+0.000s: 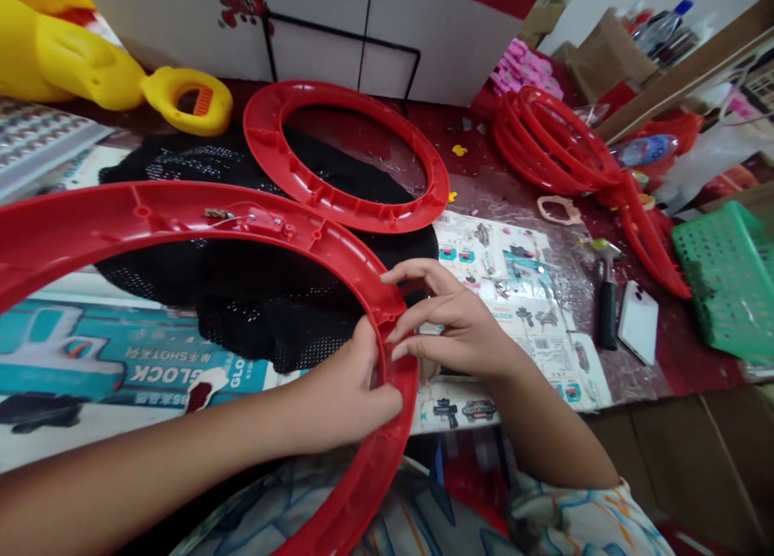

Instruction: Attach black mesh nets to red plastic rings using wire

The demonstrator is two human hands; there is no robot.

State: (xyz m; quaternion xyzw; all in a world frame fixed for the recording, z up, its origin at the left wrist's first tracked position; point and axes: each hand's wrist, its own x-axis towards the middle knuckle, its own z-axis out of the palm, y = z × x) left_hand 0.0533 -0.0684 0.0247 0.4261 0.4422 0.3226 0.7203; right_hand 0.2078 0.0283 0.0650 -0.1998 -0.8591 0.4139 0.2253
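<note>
A large red plastic ring (181, 213) lies across my lap and the table edge, with black mesh netting (260, 298) under and inside it. My left hand (351, 391) grips the ring's right rim from inside, fingers closed round it. My right hand (451, 322) pinches the same rim from outside, fingertips pressed on its edge right beside my left hand. A smaller red ring (344, 197) lies farther back on the mesh.
A stack of red rings (550, 141) stands at the back right, next to a green basket (726, 278). A black-handled tool (606, 302) and a white phone (639, 322) lie right of my hands. Yellow plastic toys (90, 64) sit back left. Printed cards (513, 290) cover the table.
</note>
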